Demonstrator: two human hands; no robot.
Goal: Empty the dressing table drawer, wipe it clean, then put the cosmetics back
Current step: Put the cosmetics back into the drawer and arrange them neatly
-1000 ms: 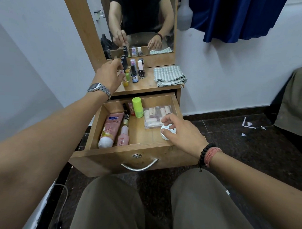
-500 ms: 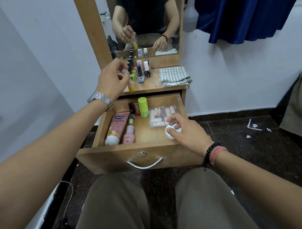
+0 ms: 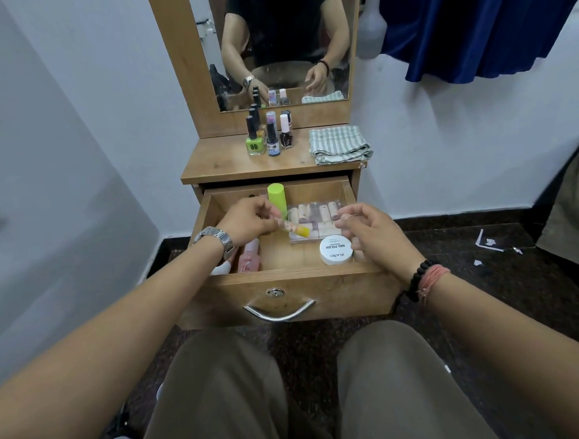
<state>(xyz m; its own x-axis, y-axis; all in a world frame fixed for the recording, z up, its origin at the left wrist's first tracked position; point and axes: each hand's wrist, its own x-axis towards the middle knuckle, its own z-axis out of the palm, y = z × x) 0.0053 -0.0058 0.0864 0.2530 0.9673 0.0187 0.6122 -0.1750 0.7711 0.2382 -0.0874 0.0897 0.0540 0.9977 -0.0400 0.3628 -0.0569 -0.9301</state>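
Open wooden drawer (image 3: 283,278) serves as reference. Above its middle, left hand (image 3: 249,220) pinches a small clear tube with yellow cap (image 3: 295,228) by its near end, cap pointing right. Right hand (image 3: 374,232) hovers over the drawer's right side, fingers loosely curled, holding nothing, just beside the round white nail-polish-remover tub (image 3: 336,249). Tube judged light, rigid, smooth; grip mid-barrel advised

A light brown wooden drawer (image 3: 285,280) with a matt, grained laminate face carries a curved, shiny chrome metal handle (image 3: 279,312). Inside lie a glossy white round plastic jar (image 3: 336,249) and a clear plastic rectangular case (image 3: 314,220). On the matt wooden tabletop (image 3: 227,162) sits a folded green-and-white checked cloth (image 3: 339,144), soft and woven, beside glossy glass nail polish bottles (image 3: 268,134).
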